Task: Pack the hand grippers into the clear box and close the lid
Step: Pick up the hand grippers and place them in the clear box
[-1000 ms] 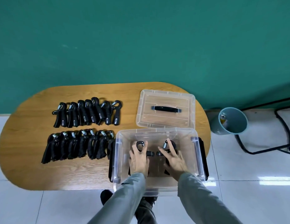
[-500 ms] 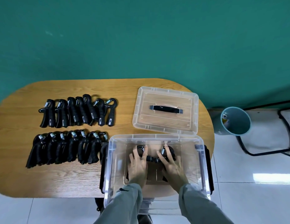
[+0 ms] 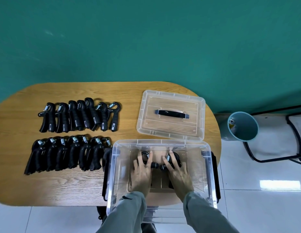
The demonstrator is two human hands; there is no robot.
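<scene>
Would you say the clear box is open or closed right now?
Open. The lid lies flat on the table behind the clear box, and both hands reach inside through its uncovered top.

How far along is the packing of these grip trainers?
Barely begun. Both hands, left hand and right hand, are setting the first two hand grippers down inside the clear box. Two rows still wait on the table, and the lid lies off behind the box.
</scene>
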